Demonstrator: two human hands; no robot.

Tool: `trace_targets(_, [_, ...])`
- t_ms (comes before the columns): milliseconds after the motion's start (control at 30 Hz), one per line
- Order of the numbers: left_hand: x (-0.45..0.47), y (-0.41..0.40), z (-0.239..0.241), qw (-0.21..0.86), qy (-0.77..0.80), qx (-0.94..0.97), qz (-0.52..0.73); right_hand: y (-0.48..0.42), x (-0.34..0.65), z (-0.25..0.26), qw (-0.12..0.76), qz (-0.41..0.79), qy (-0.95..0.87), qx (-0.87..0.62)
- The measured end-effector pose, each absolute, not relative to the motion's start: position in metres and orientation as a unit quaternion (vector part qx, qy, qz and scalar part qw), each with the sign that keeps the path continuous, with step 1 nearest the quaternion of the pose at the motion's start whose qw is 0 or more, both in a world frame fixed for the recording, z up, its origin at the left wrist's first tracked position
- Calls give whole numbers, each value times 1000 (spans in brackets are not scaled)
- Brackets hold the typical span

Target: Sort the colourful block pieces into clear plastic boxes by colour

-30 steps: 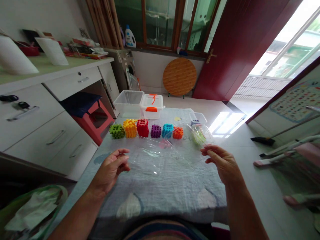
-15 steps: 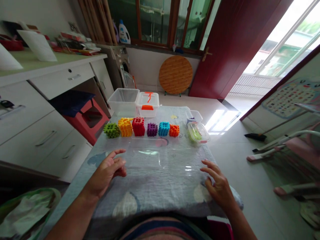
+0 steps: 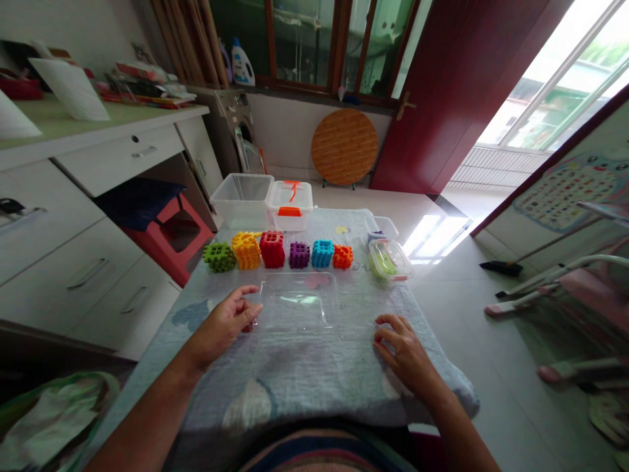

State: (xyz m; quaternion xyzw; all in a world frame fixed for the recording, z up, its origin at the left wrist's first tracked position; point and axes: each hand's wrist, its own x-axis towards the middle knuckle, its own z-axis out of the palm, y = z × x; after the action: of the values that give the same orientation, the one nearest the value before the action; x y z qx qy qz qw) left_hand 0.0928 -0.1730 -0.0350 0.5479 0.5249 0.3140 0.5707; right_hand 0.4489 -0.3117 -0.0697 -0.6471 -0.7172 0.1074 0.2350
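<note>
A clear plastic container [image 3: 298, 314], rounded at the corners, sits on the cloth before me; its faint outline makes its depth hard to judge. At its left edge is my left hand [image 3: 230, 324], thumb and fingers closed about the rim, index finger stretched forward. To the right, my right hand [image 3: 403, 347] hovers low over the cloth with bent, parted fingers, seemingly empty. Beyond the container stands a row of knobbly toy block cubes: green [image 3: 219, 257], yellow [image 3: 246, 251], red [image 3: 272, 250], purple [image 3: 299, 255], blue [image 3: 323, 254] and orange [image 3: 343, 256].
A clear open bin [image 3: 240, 203] and a lidded box with orange clips [image 3: 289, 206] stand at the far left. Two small clear boxes are at the right edge, the nearer one [image 3: 390, 261] holding something green. A cloth [image 3: 314, 387] covers the table; a stool [image 3: 167, 223] is left.
My left hand has moved right and slightly forward, and the clear container's left edge has shifted right with it. My right hand has moved left, its fingers more bent. The cubes have stayed put.
</note>
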Motion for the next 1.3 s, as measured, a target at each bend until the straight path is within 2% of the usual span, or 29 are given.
trace_targets(133, [104, -151, -36, 510, 555, 528, 392, -311, 457, -56, 199, 118, -725, -649])
trace_targets(233, [117, -137, -41, 540, 532, 480, 442, -294, 457, -27, 200, 123, -735, -636])
trace_targets(367, [132, -128, -54, 578, 470, 419, 519, -236, 448, 13, 241, 67, -743, -621])
trace_targets(433, [135, -129, -60, 589, 448, 411, 532, -197, 444, 19, 234, 40, -746, -622])
trace_targets(600, [135, -135, -69, 628, 425, 420, 498, -111, 439, -4, 98, 58, -747, -655])
trace_targets(800, [135, -135, -70, 640, 429, 414, 485, -78, 437, -30, 8, 74, -740, -669])
trace_targets(1300, [135, -134, -74, 650, 415, 414, 483, -81, 438, -15, 0, 50, -745, -665])
